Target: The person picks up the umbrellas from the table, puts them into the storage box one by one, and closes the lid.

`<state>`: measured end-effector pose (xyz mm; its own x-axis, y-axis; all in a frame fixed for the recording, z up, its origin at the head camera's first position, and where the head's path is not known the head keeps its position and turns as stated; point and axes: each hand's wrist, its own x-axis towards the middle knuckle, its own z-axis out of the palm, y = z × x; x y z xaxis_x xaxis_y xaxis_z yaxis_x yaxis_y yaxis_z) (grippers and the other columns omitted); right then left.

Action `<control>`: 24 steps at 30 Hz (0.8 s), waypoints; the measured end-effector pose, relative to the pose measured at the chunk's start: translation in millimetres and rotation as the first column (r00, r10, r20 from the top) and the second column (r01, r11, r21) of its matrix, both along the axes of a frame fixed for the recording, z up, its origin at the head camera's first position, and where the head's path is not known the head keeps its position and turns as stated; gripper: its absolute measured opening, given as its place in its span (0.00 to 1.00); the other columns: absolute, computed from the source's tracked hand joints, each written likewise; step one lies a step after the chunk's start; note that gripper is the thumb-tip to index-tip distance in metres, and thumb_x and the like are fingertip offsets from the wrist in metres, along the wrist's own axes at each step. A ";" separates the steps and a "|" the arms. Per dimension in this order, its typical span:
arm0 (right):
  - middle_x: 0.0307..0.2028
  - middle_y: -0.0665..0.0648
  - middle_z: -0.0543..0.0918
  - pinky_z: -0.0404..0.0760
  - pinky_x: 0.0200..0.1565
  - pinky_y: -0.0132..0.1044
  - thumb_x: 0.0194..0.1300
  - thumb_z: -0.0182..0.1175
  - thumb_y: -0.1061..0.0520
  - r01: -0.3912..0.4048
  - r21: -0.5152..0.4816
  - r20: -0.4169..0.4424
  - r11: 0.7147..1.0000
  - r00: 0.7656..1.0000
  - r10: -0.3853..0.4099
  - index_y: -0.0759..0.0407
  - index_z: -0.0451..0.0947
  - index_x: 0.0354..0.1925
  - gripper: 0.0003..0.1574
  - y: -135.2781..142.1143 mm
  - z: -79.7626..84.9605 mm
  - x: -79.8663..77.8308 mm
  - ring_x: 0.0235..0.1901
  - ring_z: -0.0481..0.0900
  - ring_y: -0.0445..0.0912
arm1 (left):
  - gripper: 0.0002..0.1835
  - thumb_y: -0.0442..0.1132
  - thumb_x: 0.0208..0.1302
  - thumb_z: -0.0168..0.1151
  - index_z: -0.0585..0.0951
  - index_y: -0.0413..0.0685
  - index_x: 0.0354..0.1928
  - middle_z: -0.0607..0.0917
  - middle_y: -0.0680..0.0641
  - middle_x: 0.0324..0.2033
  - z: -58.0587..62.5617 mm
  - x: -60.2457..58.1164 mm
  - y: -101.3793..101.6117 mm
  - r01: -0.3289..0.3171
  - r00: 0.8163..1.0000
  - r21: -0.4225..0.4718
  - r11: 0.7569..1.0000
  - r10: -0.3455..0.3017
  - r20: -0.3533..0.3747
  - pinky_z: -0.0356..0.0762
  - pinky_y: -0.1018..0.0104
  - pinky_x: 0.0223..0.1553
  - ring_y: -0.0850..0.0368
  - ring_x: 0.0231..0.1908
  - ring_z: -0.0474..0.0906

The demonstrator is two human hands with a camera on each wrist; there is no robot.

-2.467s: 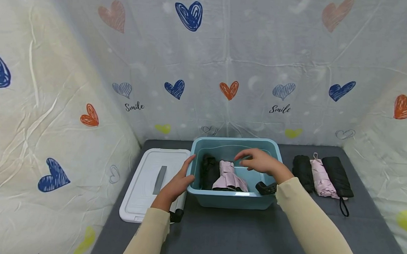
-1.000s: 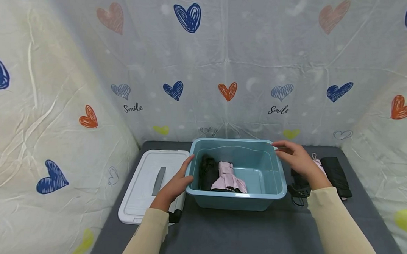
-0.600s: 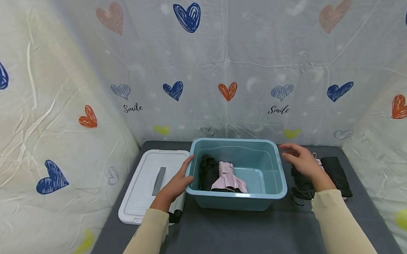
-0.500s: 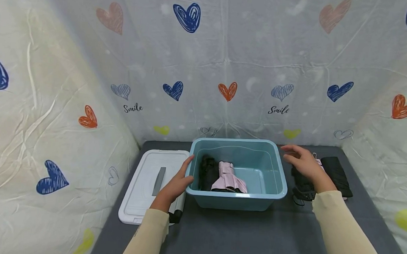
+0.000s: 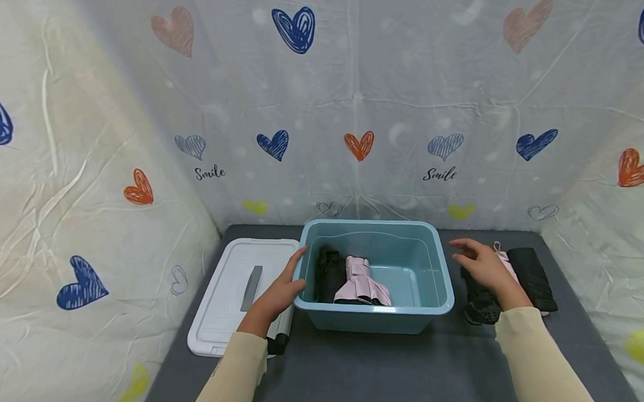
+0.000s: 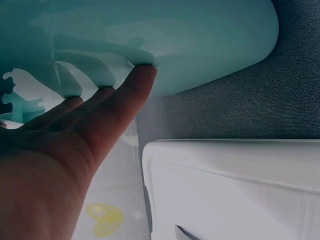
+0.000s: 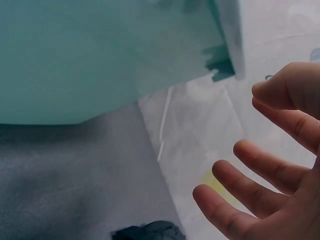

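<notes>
My left hand (image 5: 277, 292) touches the outer left wall of a light blue plastic bin (image 5: 368, 319); in the left wrist view its straight fingertips rest against that wall. Inside the bin, at the left, lie what look like a black folded umbrella (image 5: 329, 276) and a pink folded umbrella (image 5: 361, 281). My right hand (image 5: 483, 267) hovers to the right of the bin with spread, slightly bent fingers and nothing in them. Beneath it lies a black folded umbrella (image 5: 472, 285), partly hidden. A pink one (image 5: 505, 263), mostly covered, and another black one (image 5: 531, 279) lie beside it.
A white lid (image 5: 226, 293) with a grey handle lies flat left of the bin. The dark grey table (image 5: 379, 377) meets a heart-printed curtain (image 5: 326, 105) at the back and sides.
My right hand has come out of the bin, passed its right rim and moved right, then lowered slightly beside the black umbrella. My left hand stays at the bin's left wall.
</notes>
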<state>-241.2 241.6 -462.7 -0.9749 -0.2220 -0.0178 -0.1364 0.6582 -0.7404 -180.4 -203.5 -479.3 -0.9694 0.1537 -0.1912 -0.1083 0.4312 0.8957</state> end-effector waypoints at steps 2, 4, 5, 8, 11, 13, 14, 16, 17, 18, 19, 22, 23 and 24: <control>0.61 0.71 0.73 0.73 0.54 0.59 0.72 0.51 0.52 0.002 0.007 0.008 1.000 1.000 -0.002 0.62 0.67 0.65 0.28 1.2 -3.6 -0.4 0.58 0.73 0.64 | 0.44 0.34 0.61 0.45 0.43 0.76 0.75 0.45 0.46 0.76 4.8 2.2 0.9 0.004 1.000 0.001 1.000 -0.004 0.007 0.67 0.45 0.51 0.40 0.65 0.57; 0.61 0.71 0.72 0.73 0.54 0.59 0.72 0.51 0.51 0.009 0.012 0.022 1.000 1.000 -0.009 0.62 0.67 0.66 0.28 2.1 -6.7 -0.6 0.58 0.73 0.65 | 0.44 0.34 0.61 0.45 0.43 0.72 0.76 0.44 0.44 0.76 13.3 5.7 2.6 0.011 1.000 0.010 1.000 -0.011 0.018 0.66 0.44 0.52 0.39 0.66 0.56; 0.61 0.71 0.72 0.74 0.54 0.59 0.72 0.51 0.51 0.012 0.016 0.025 1.000 1.000 -0.013 0.62 0.66 0.66 0.28 2.5 -8.1 -0.5 0.58 0.73 0.65 | 0.44 0.33 0.62 0.45 0.43 0.70 0.76 0.44 0.44 0.76 18.0 7.5 3.7 0.013 1.000 0.012 1.000 -0.014 0.024 0.66 0.44 0.52 0.39 0.66 0.56; 0.61 0.70 0.72 0.74 0.53 0.59 0.72 0.50 0.51 0.024 0.038 0.032 0.999 0.999 -0.026 0.61 0.66 0.66 0.28 3.4 -12.4 -0.7 0.58 0.73 0.65 | 0.44 0.33 0.62 0.44 0.42 0.67 0.77 0.43 0.43 0.76 24.4 10.5 4.7 0.023 0.999 0.011 1.000 -0.023 0.030 0.65 0.44 0.52 0.39 0.67 0.55; 0.60 0.71 0.73 0.75 0.52 0.59 0.72 0.51 0.52 0.032 0.061 0.020 0.998 0.999 -0.033 0.63 0.67 0.65 0.28 4.6 -16.9 -1.3 0.56 0.75 0.65 | 0.43 0.33 0.63 0.44 0.41 0.65 0.77 0.41 0.43 0.77 30.2 12.9 5.7 0.034 0.999 0.006 0.999 -0.034 0.038 0.65 0.45 0.53 0.39 0.68 0.53; 0.60 0.72 0.73 0.75 0.52 0.59 0.71 0.51 0.54 0.034 0.073 0.007 0.997 0.999 -0.034 0.64 0.68 0.64 0.27 5.1 -19.3 -1.7 0.56 0.75 0.66 | 0.43 0.33 0.63 0.44 0.41 0.65 0.77 0.41 0.43 0.77 30.5 13.1 5.5 0.039 0.999 0.005 0.999 -0.039 0.038 0.65 0.45 0.53 0.40 0.68 0.53; 0.60 0.72 0.74 0.75 0.52 0.58 0.71 0.52 0.54 0.038 0.078 0.002 0.996 0.999 -0.038 0.65 0.68 0.64 0.27 5.4 -20.6 -2.0 0.56 0.75 0.66 | 0.43 0.33 0.63 0.44 0.41 0.65 0.77 0.41 0.43 0.77 30.3 13.0 5.4 0.040 0.998 0.005 0.999 -0.040 0.038 0.65 0.45 0.53 0.40 0.68 0.53; 0.59 0.73 0.74 0.75 0.51 0.59 0.70 0.52 0.55 0.042 0.086 -0.009 0.995 0.999 -0.041 0.66 0.69 0.63 0.27 6.2 -23.1 -2.6 0.55 0.75 0.66 | 0.44 0.33 0.63 0.44 0.41 0.65 0.77 0.41 0.43 0.77 29.6 12.7 5.0 0.039 0.999 0.010 0.999 -0.039 0.037 0.65 0.46 0.53 0.40 0.68 0.54; 0.59 0.73 0.74 0.75 0.51 0.59 0.70 0.52 0.55 0.043 0.089 -0.010 0.995 0.999 -0.042 0.66 0.70 0.63 0.26 6.5 -24.1 -2.7 0.55 0.75 0.66 | 0.44 0.33 0.62 0.44 0.41 0.65 0.77 0.41 0.43 0.77 29.1 12.4 4.9 0.038 0.999 0.012 0.999 -0.039 0.036 0.65 0.46 0.52 0.40 0.68 0.54; 0.59 0.73 0.74 0.75 0.51 0.59 0.70 0.52 0.56 0.045 0.092 -0.010 0.995 0.999 -0.044 0.66 0.70 0.62 0.26 6.9 -25.2 -2.8 0.55 0.75 0.67 | 0.44 0.33 0.62 0.44 0.41 0.65 0.77 0.41 0.43 0.77 28.7 12.3 4.6 0.037 0.999 0.014 0.999 -0.038 0.037 0.65 0.46 0.52 0.40 0.68 0.54; 0.59 0.73 0.74 0.75 0.51 0.59 0.70 0.53 0.56 0.047 0.097 -0.007 0.994 0.999 -0.047 0.66 0.70 0.62 0.26 7.3 -26.3 -2.9 0.55 0.75 0.67 | 0.44 0.33 0.62 0.44 0.41 0.65 0.77 0.41 0.43 0.77 28.5 12.2 4.4 0.036 0.999 0.017 0.999 -0.037 0.039 0.65 0.46 0.52 0.40 0.68 0.53; 0.59 0.74 0.73 0.76 0.49 0.59 0.70 0.53 0.55 0.052 0.116 0.000 0.992 0.999 -0.052 0.66 0.70 0.62 0.26 9.2 -30.1 -3.6 0.54 0.75 0.67 | 0.44 0.33 0.62 0.45 0.41 0.65 0.77 0.41 0.43 0.77 27.7 11.8 4.2 0.037 0.998 0.022 0.999 -0.038 0.042 0.65 0.46 0.53 0.40 0.68 0.53; 0.59 0.74 0.73 0.76 0.48 0.58 0.70 0.53 0.55 0.052 0.124 0.002 0.991 0.999 -0.053 0.66 0.70 0.62 0.26 9.8 -31.1 -3.5 0.54 0.76 0.67 | 0.44 0.33 0.62 0.44 0.41 0.65 0.77 0.41 0.43 0.77 27.4 11.8 4.1 0.039 0.998 0.022 0.999 -0.040 0.043 0.65 0.45 0.53 0.40 0.68 0.53; 0.59 0.74 0.74 0.76 0.47 0.58 0.69 0.53 0.55 0.053 0.130 0.001 0.990 0.999 -0.054 0.66 0.70 0.62 0.26 10.6 -32.3 -3.6 0.53 0.76 0.66 | 0.44 0.33 0.62 0.44 0.41 0.65 0.77 0.41 0.44 0.77 27.4 11.9 4.0 0.038 0.998 0.022 0.999 -0.039 0.043 0.65 0.45 0.53 0.40 0.68 0.53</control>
